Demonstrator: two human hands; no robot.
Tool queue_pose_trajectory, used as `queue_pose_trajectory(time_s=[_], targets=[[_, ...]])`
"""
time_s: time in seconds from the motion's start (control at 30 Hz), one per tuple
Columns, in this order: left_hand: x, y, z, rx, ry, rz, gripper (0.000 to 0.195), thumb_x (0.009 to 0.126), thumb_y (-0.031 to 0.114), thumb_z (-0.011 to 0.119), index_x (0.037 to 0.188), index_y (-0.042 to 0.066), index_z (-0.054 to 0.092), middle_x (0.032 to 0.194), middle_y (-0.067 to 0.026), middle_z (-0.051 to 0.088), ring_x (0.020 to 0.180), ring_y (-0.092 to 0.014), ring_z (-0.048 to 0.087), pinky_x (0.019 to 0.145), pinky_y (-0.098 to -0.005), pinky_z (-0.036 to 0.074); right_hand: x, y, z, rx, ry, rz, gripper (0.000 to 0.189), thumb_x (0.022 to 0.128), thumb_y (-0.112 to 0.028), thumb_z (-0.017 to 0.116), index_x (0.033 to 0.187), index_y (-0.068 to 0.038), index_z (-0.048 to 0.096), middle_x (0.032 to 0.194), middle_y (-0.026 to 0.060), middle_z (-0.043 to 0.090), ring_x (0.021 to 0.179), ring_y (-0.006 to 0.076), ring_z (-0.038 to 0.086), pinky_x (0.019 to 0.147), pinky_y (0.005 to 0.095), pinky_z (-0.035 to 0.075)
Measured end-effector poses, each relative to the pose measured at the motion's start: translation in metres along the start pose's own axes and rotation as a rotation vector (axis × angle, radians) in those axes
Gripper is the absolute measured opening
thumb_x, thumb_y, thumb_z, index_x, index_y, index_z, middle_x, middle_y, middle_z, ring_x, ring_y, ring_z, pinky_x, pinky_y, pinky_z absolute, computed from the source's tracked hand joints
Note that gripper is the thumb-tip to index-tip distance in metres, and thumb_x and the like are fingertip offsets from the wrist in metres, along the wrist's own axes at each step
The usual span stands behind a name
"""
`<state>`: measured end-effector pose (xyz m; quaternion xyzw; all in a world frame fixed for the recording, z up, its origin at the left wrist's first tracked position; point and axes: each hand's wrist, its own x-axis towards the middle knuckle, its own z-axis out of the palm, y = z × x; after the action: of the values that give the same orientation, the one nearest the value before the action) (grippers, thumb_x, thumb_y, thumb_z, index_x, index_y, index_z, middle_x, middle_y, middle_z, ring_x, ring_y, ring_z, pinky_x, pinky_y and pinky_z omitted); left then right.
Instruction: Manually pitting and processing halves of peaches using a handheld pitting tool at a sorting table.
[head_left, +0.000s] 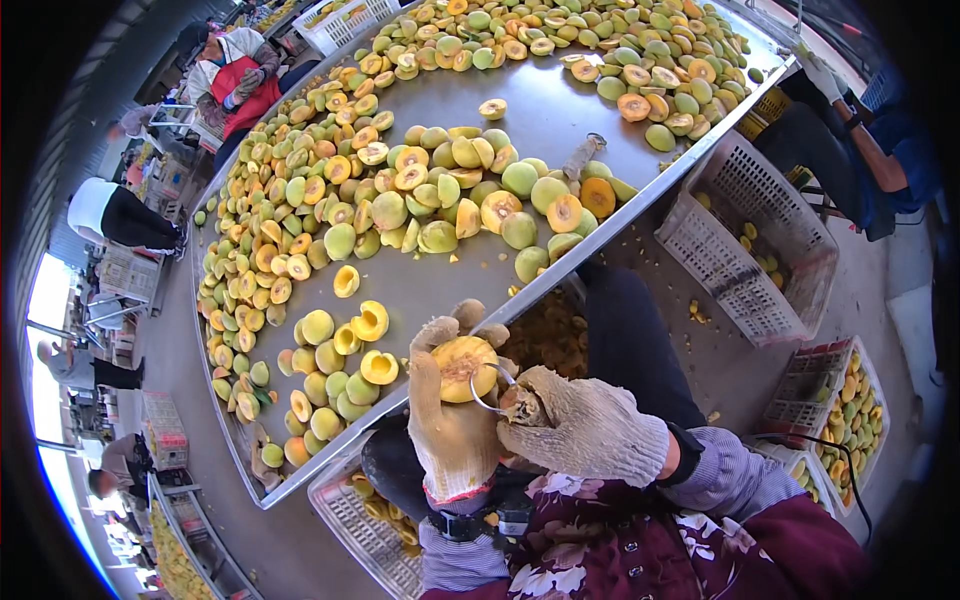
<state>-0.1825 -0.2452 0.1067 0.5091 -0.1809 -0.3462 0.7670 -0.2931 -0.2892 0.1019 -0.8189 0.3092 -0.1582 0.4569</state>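
My left hand (450, 427), in a soiled knit work glove, holds a halved yellow peach (457, 367) with its cut face up. In my gloved right hand (592, 427) is a pitting tool with a curved metal loop blade (475, 386). The loop lies against the cut face of the half, near its centre. My fist hides most of the tool's handle. Just beyond my left hand, hollowed peach halves (379, 367) lie on the metal table (427, 292) beside several rounded ones. Many cut halves with brown centres (500, 211) are heaped farther up the table.
A raised metal rim (645, 191) edges the table. A wrapped tool handle (583, 156) rests among the fruit. Plastic crates stand at my left knee (352, 517), on the right floor (750, 247) and lower right (806, 382). Co-workers sit across (244, 82) and at right (862, 142).
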Motion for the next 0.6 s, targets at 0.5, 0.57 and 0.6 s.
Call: queue_pose_trajectory(time_s=[0.5, 0.57, 0.6], targets=[[-0.017, -0.009, 0.026, -0.19, 0.106, 0.192, 0.047, 0.085, 0.048, 0.044, 0.108, 0.007, 0.045, 0.129, -0.0165, 0.036, 0.103, -0.033, 0.05, 0.08, -0.041, 0.046, -0.007, -0.004, -0.009, 0.069, -0.115, -0.079, 0.03, 0.076, -0.034, 0.06, 0.095, -0.013, 0.052, 0.068, 0.0081, 0.059, 0.057, 0.0265, 0.059, 0.05, 0.0362, 0.046], [-0.017, -0.002, 0.034, -0.321, 0.055, 0.141, 0.05, 0.085, 0.049, 0.043, 0.11, 0.005, 0.045, 0.124, -0.0189, 0.041, 0.099, -0.034, 0.052, 0.081, -0.0414, 0.046, -0.008, 0.008, -0.003, 0.186, -0.111, -0.188, 0.027, 0.078, -0.032, 0.059, 0.094, -0.012, 0.053, 0.067, 0.0062, 0.058, 0.053, 0.022, 0.058, 0.047, 0.0328, 0.045], [-0.02, -0.002, 0.029, -0.19, 0.052, 0.04, 0.057, 0.085, 0.053, 0.04, 0.114, 0.004, 0.043, 0.113, -0.019, 0.049, 0.091, -0.031, 0.056, 0.073, -0.0397, 0.049, -0.007, 0.008, -0.004, 0.274, -0.153, -0.161, 0.025, 0.079, -0.031, 0.058, 0.093, -0.012, 0.053, 0.066, 0.0052, 0.058, 0.051, 0.02, 0.057, 0.045, 0.031, 0.044]])
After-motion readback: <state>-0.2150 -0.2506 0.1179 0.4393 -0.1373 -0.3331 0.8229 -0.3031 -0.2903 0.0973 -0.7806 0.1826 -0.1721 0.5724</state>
